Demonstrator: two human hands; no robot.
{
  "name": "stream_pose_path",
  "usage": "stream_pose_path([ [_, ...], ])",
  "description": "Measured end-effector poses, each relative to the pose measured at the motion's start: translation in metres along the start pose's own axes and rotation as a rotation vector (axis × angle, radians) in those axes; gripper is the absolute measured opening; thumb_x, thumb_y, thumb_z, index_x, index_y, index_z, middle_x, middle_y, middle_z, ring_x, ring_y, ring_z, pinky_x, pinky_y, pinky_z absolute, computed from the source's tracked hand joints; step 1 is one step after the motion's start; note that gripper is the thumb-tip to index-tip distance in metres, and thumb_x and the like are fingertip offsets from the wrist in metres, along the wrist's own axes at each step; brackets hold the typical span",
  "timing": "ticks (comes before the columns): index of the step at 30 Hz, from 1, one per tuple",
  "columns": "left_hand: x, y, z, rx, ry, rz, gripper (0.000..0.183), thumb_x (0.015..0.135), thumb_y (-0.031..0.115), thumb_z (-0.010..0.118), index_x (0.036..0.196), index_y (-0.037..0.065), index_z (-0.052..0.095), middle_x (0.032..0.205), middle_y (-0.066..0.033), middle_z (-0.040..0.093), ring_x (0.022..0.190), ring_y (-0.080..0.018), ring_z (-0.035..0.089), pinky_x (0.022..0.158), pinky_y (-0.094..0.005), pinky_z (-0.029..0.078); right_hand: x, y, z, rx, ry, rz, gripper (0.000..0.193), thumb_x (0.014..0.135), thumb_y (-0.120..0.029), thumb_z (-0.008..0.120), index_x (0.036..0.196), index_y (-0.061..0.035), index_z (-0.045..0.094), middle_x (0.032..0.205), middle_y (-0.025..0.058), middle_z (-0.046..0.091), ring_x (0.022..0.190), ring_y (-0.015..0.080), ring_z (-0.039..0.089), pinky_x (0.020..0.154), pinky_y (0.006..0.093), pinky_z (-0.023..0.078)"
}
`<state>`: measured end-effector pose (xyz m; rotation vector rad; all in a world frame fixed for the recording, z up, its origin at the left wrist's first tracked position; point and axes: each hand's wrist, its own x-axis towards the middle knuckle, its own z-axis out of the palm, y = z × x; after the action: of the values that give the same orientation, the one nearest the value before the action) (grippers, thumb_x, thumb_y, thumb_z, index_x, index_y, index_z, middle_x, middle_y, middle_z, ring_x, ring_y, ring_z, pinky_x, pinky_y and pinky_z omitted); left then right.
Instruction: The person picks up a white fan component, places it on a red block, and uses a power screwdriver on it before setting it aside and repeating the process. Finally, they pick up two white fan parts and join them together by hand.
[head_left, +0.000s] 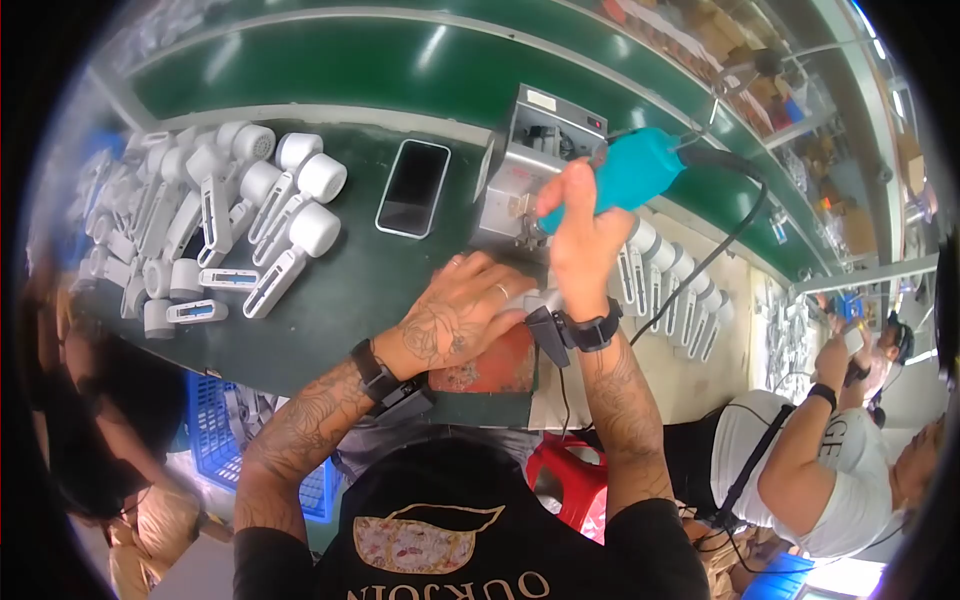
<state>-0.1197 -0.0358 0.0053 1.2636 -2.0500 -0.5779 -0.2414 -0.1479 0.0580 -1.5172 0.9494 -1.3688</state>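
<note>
Grips the teal driver (648,168) in the right hand (585,235), closed firmly round the lower barrel, tip slanting down to the left by the metal box (510,190) at the far side of the worktop (370,275). Rests the left hand (455,315) palm down over the red pad (485,372) on the near side, half open with bent fingers, beside a pale piece (543,299) mostly hidden; cannot tell whether holding it. Judging the driver: probably fairly heavy, stiff and smooth-shelled, perhaps partly borne by the far hook (716,100); best taken round the barrel, clear of the tip and black cable (728,163). Judging the pale piece: probably light, rigid and slightly slippery; best held by its outer edges.
</note>
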Motion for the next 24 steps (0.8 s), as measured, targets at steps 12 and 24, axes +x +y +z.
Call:
stream_pose_path([
  [12,0.032,-0.008,-0.040,-0.050,0.046,0.007,0.031,0.087,0.023,0.067,0.115,0.011,0.066,0.102,-0.0066,0.058,0.098,-0.0283,0.053,0.089,-0.0422,0.042,-0.036,-0.047,-0.034,0.135,-0.090,-0.055,0.055,0.098,-0.048,0.057,0.111,0.0052,0.051,0.070,0.0076,0.053,0.061,0.0171,0.053,0.058,0.0312,0.043],
  [24,0.014,-0.002,-0.039,-0.060,0.018,-0.038,0.033,0.087,0.024,0.066,0.118,0.011,0.066,0.104,-0.0065,0.058,0.100,-0.0281,0.053,0.090,-0.0421,0.041,-0.057,-0.042,-0.025,0.129,-0.096,0.019,0.048,0.099,-0.043,0.059,0.103,0.0037,0.051,0.070,0.0078,0.054,0.064,0.0176,0.055,0.061,0.0317,0.046],
])
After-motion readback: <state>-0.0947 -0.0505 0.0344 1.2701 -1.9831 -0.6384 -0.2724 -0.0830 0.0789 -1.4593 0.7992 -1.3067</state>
